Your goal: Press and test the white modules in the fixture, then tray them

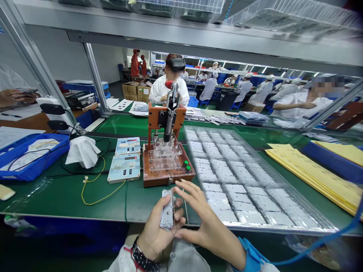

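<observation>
My left hand (155,224) is closed around a few small white circuit boards (167,214), held upright in a stack just below the front of the test fixture. Beside it, my right hand (202,211) has its fingers spread, the thumb low and the fingertips close to the boards' right edge; whether they touch cannot be made out. The brown test fixture (168,175) carries a clear acrylic plate (164,160) under a metal toggle clamp (171,109). Two green buttons (187,166) sit at its right front.
Right of the fixture lies a clear tray (198,172) of white boards. Two meters (124,168) with red digits and loose wires stand left, near a blue basket (64,145). Yellow sheets (314,172) are at far right. A blue cord (317,245) runs from my right wrist. A person (170,88) sits opposite.
</observation>
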A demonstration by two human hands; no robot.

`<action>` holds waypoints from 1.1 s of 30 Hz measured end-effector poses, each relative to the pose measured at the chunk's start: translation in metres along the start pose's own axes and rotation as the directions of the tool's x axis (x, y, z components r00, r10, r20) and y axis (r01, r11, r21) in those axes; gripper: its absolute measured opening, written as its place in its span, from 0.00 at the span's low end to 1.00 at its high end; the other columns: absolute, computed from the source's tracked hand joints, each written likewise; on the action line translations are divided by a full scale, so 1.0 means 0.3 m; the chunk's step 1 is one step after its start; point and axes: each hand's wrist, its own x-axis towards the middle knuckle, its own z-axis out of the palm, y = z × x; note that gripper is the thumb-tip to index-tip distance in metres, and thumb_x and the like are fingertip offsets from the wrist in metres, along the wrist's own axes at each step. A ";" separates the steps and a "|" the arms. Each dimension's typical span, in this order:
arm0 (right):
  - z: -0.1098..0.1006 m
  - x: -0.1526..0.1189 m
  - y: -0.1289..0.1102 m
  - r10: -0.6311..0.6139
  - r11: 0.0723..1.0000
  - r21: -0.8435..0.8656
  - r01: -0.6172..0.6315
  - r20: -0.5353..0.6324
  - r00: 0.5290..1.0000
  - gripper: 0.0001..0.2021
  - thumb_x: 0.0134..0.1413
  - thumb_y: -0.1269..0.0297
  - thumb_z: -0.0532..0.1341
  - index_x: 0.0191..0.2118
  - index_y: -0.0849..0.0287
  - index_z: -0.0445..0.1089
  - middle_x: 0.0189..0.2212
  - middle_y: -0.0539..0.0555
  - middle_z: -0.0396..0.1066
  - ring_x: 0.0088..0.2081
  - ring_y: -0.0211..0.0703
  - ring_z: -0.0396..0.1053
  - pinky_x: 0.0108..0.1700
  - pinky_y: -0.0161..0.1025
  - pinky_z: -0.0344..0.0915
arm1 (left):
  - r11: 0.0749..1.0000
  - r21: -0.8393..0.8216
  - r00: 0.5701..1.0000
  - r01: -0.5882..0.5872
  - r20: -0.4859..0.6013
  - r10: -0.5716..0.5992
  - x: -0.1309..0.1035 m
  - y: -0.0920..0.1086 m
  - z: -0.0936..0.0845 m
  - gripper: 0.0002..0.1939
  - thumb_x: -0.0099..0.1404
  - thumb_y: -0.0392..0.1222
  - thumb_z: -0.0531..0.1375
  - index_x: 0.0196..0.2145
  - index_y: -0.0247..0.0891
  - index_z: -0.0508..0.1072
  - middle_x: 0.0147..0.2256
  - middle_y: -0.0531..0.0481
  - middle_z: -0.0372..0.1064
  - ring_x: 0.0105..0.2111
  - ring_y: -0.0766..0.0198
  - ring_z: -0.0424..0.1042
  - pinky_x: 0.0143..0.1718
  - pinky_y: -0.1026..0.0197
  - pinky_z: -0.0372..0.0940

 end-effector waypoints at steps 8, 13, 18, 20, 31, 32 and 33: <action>0.017 0.033 -0.023 -0.091 0.990 -0.103 0.091 0.010 0.996 0.33 0.45 0.66 0.66 0.58 0.55 0.56 0.57 0.59 0.57 0.62 0.56 0.46 0.57 0.54 0.56 | 0.991 -0.094 0.983 0.092 0.168 -0.076 0.010 -0.008 -0.020 0.15 0.56 0.46 0.65 0.24 0.30 0.70 0.23 0.51 0.62 0.27 0.68 0.65 0.35 0.64 0.65; -0.039 0.063 -0.018 -0.182 0.983 -0.048 0.179 -0.086 0.979 0.31 0.45 0.63 0.66 0.57 0.56 0.59 0.55 0.60 0.60 0.58 0.56 0.54 0.58 0.54 0.56 | 0.989 -0.126 0.997 0.076 -0.022 -0.080 0.005 0.007 -0.031 0.11 0.54 0.40 0.66 0.34 0.31 0.72 0.28 0.47 0.67 0.29 0.64 0.68 0.29 0.66 0.64; -0.143 0.148 0.096 -0.108 0.990 0.074 0.117 -0.117 0.987 0.24 0.50 0.61 0.63 0.54 0.53 0.63 0.53 0.58 0.63 0.55 0.50 0.60 0.55 0.48 0.61 | 0.986 -0.164 0.996 0.023 -0.079 -0.036 -0.015 0.022 -0.015 0.12 0.62 0.33 0.56 0.45 0.36 0.69 0.29 0.49 0.64 0.25 0.68 0.64 0.26 0.69 0.61; -0.160 0.207 0.161 -0.087 0.996 0.009 0.088 -0.092 0.992 0.23 0.50 0.60 0.63 0.53 0.54 0.65 0.52 0.58 0.64 0.54 0.51 0.62 0.55 0.50 0.60 | 0.987 -0.158 0.993 0.021 -0.114 -0.039 -0.018 0.022 -0.010 0.12 0.64 0.35 0.53 0.46 0.35 0.67 0.29 0.48 0.63 0.26 0.67 0.64 0.26 0.67 0.62; -0.151 0.449 0.271 -0.048 0.972 -0.213 0.097 0.224 0.973 0.23 0.54 0.55 0.61 0.55 0.55 0.64 0.58 0.58 0.58 0.58 0.56 0.53 0.57 0.58 0.53 | 0.986 -0.156 0.981 -0.061 -0.190 0.031 -0.046 0.038 0.000 0.18 0.68 0.39 0.48 0.54 0.35 0.61 0.32 0.46 0.63 0.27 0.65 0.64 0.27 0.65 0.62; -0.154 0.450 0.272 -0.041 0.972 -0.213 0.096 0.247 0.968 0.22 0.55 0.55 0.60 0.55 0.55 0.64 0.58 0.58 0.57 0.58 0.56 0.52 0.58 0.58 0.52 | 0.984 -0.159 0.980 -0.079 -0.195 0.047 -0.048 0.040 0.000 0.17 0.68 0.39 0.48 0.54 0.36 0.60 0.32 0.47 0.63 0.27 0.65 0.64 0.28 0.65 0.62; -0.157 0.450 0.272 -0.037 0.973 -0.212 0.096 0.268 0.963 0.22 0.55 0.55 0.60 0.55 0.54 0.64 0.59 0.57 0.56 0.59 0.56 0.51 0.58 0.58 0.52 | 0.983 -0.161 0.979 -0.092 -0.196 0.059 -0.049 0.040 0.001 0.17 0.68 0.39 0.48 0.54 0.36 0.60 0.32 0.47 0.63 0.27 0.65 0.64 0.28 0.65 0.62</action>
